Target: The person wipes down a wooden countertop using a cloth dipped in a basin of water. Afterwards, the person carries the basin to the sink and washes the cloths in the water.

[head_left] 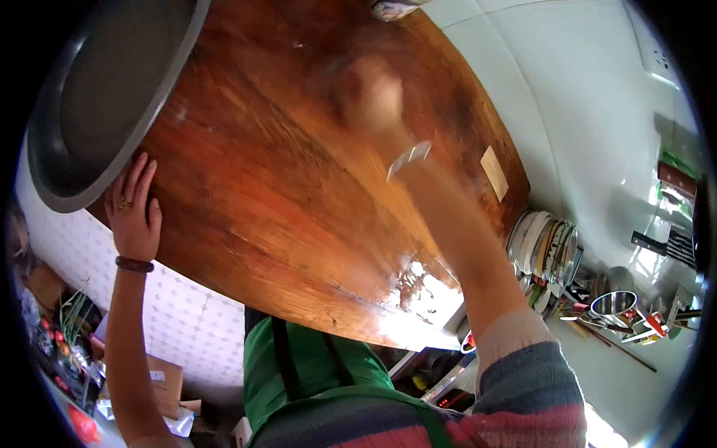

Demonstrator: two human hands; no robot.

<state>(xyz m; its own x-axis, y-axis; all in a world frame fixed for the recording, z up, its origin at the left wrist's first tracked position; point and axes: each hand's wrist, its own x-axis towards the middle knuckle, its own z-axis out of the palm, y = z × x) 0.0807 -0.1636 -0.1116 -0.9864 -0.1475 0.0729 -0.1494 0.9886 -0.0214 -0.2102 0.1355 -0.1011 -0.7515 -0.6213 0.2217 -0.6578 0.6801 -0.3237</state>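
Note:
My left hand lies with its fingers stretched out on the edge of a brown wooden tabletop. Its fingertips are by the rim of a large dark basin at the upper left, and whether they touch it I cannot tell. Further out over the wood is my right hand, smeared by motion, so its fingers and anything under them cannot be made out. A silver bracelet circles that wrist. Near my body the wood has a wet-looking, shiny patch.
A pale rectangular piece lies near the table's right edge. Beyond stand stacked plates, a metal pot and utensils. A knife hangs by the white wall. Cardboard boxes and vegetables sit low on the left.

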